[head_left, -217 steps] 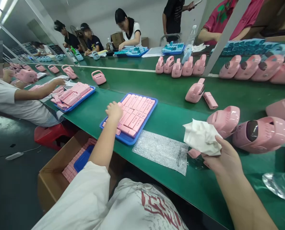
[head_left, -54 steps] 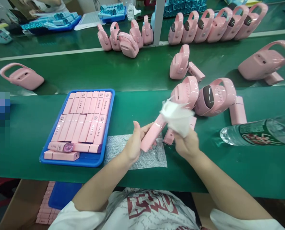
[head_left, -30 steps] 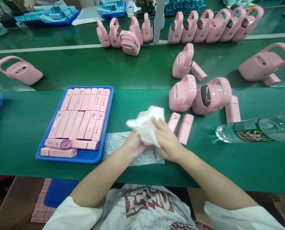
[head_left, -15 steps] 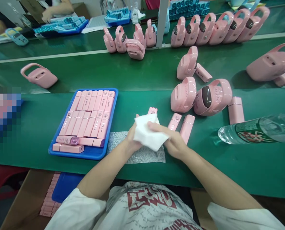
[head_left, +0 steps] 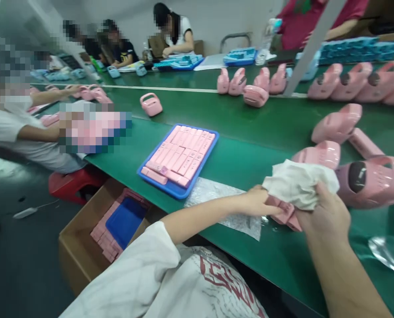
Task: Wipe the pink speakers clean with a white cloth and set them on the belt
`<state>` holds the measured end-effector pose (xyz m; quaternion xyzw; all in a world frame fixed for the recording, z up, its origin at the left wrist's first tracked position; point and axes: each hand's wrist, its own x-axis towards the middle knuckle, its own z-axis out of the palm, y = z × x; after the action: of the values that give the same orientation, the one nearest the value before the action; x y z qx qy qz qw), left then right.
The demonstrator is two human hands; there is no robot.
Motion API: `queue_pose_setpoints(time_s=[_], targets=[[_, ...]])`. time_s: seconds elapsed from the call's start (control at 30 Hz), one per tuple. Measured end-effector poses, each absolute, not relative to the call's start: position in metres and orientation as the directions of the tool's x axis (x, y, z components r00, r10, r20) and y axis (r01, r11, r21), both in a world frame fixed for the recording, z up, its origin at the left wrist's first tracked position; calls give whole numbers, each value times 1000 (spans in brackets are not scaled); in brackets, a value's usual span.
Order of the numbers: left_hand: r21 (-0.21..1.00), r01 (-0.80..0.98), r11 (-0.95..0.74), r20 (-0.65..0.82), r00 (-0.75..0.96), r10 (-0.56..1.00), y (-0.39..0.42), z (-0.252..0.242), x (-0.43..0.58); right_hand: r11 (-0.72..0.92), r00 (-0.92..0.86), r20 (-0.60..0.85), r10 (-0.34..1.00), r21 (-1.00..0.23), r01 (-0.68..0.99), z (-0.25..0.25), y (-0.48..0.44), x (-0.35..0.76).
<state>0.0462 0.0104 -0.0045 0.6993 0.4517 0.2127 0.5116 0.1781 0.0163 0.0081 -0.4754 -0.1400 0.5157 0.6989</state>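
Observation:
A crumpled white cloth [head_left: 299,182] is stretched between my two hands above the table. My left hand [head_left: 255,201] is closed at the cloth's left edge, with one finger reaching over the pink bars below. My right hand [head_left: 331,216] grips the cloth's right side, thumb on top. Just under the cloth are pink bar-shaped pieces [head_left: 285,213], partly hidden; whether a finger touches them I cannot tell. To the left of my hands, a sheet of bubble wrap [head_left: 223,201] lies flat. Beside the right hand stands a glossy pink handled device [head_left: 376,183] with a dark window.
A blue tray [head_left: 180,194] of pink bars sits left of the bubble wrap. Several pink handled devices [head_left: 255,95] stand along the back. A clear bottle [head_left: 389,254] lies at right. Below the table edge is a cardboard box [head_left: 73,251]. A co-worker [head_left: 34,128] sits at left.
My view has swung left, bringing co-workers into sight. Both hands, still with the white cloth, have moved right from over the bubble wrap to above the pink bars.

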Motion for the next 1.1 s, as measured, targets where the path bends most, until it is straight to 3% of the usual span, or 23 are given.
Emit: queue_pose_setpoints(time_s=[0.1, 0.2, 0.3, 0.37, 0.43, 0.5, 0.7, 0.87, 1.0, 1.1], targets=[[798, 557, -228, -136, 535, 834, -7, 18, 18, 4, 424, -310, 851, -803, -596, 6, 16, 179], [602, 732, -319, 26, 381, 924, -31, 41, -41, 29, 418, -256, 872, -825, -565, 5, 15, 182], [344, 934, -92, 143, 45, 989, -52, 54, -118, 27, 402, -227, 887, -844, -535, 6, 13, 181], [153, 981, 121, 104, -138, 985, -62, 55, -164, -8, 397, -270, 877, -835, -550, 6, 13, 179], [28, 978, 209, -22, -208, 978, -66, 50, -198, -50, 396, -327, 858, -820, -570, 6, 13, 176], [-2, 984, 180, -102, -179, 979, -65, 43, -218, -80, 399, -369, 839, -811, -580, 4, 14, 174], [79, 995, 57, -126, -47, 991, -49, 42, -235, -92, 393, -423, 817, -767, -635, -1, 17, 176], [175, 982, 70, -48, -63, 997, -48, 57, -252, -90, 380, -449, 809, -732, -675, 2, 17, 177], [452, 892, 32, 210, -141, 968, -47, 66, -256, -98, 363, -483, 797, -695, -712, 3, 19, 175], [730, 650, -213, 442, -210, 872, -37, 71, -236, -127, 342, -525, 779, -667, -734, 3, 21, 174]])
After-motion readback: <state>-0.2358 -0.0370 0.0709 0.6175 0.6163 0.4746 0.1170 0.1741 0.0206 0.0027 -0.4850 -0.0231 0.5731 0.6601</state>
